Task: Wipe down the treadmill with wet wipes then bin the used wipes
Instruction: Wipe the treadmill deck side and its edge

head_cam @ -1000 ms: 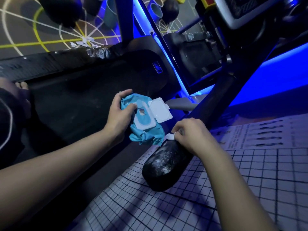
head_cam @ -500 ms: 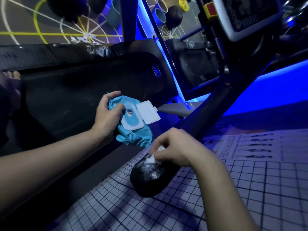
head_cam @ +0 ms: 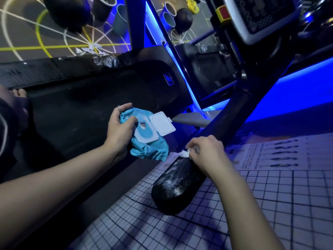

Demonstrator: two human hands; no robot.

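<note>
My left hand (head_cam: 119, 127) grips a crumpled blue pack of wet wipes (head_cam: 149, 141) above the treadmill's dark belt (head_cam: 81, 112); the pack's white flip lid (head_cam: 162, 121) stands open. My right hand (head_cam: 207, 154) pinches a small white wipe (head_cam: 184, 153) against the upper part of the treadmill's black foam handrail (head_cam: 173, 186). The handrail's rounded end shows wet, whitish streaks. The wipe is mostly hidden under my fingers.
The treadmill console (head_cam: 261, 17) hangs at the upper right, its upright post (head_cam: 234, 112) running down to the handrail. Blue light strips glow along the frame. A gridded floor mat (head_cam: 270, 204) lies below. Buckets (head_cam: 169, 17) and dark balls stand on the far floor.
My right hand has slid the wipe back up the handrail from near its rounded end. The left hand keeps holding the open pack in about the same place.
</note>
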